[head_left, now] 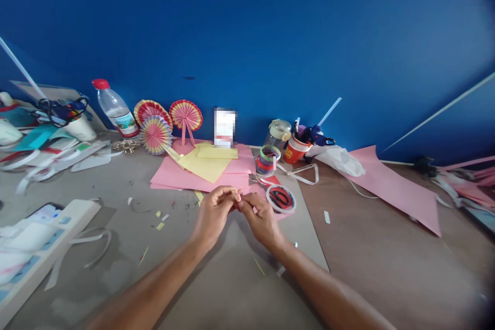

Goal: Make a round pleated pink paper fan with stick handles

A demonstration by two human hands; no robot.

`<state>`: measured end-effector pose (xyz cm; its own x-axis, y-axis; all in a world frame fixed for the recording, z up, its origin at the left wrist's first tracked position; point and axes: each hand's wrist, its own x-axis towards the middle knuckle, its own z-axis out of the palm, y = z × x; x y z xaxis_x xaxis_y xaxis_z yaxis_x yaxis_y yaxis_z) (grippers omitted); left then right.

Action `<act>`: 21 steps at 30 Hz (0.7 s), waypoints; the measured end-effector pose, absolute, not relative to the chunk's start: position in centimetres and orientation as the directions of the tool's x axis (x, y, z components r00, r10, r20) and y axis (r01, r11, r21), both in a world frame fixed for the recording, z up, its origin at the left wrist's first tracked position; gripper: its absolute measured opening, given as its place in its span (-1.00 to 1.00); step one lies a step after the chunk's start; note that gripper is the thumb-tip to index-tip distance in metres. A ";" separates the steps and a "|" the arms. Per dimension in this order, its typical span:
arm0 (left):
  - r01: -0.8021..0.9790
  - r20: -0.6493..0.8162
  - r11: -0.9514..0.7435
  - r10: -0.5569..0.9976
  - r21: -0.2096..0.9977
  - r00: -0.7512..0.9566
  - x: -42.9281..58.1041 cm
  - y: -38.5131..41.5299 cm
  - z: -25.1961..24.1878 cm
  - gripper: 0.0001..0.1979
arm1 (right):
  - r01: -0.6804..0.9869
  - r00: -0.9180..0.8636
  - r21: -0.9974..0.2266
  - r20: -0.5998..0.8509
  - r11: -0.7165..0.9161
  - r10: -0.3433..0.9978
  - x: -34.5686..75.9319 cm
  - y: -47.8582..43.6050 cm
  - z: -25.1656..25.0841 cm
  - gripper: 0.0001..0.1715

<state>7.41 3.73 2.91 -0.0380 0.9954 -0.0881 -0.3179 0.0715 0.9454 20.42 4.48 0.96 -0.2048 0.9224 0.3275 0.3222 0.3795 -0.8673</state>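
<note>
My left hand (212, 215) and my right hand (261, 219) meet over the table, fingertips pinched together on a small pink folded paper piece (235, 197). Both hands are closed around it, and most of the piece is hidden by the fingers. Just beyond the hands lies a stack of pink sheets (181, 175) with yellow sheets (207, 165) on top. To the right of my right hand lies a roll of tape (281, 198).
Three paper fans (157, 134) stand at the blue wall beside a water bottle (116, 108). A red cup of tools (296, 149), a jar (278, 134) and stacked tape rolls (267, 160) stand behind. A large pink sheet (394, 188) lies right. Paper strips and boxes (42, 237) clutter the left.
</note>
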 end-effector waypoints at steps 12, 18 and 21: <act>-0.436 -0.144 0.101 0.988 0.894 -0.065 8.1 3.5 2.6 -0.81 | 0.223 -0.139 -0.921 0.296 0.321 0.945 20.1 4.7 0.4 -0.73; -0.467 -0.133 0.080 0.988 0.881 -0.081 8.4 3.1 2.5 -0.80 | 0.199 -0.112 -0.939 0.264 0.282 0.958 20.1 4.7 0.7 -0.71; -0.433 -0.104 0.057 0.991 0.900 -0.086 8.5 3.0 2.5 -0.81 | 0.110 -0.094 -0.967 0.221 0.230 0.971 19.9 4.7 0.8 -0.72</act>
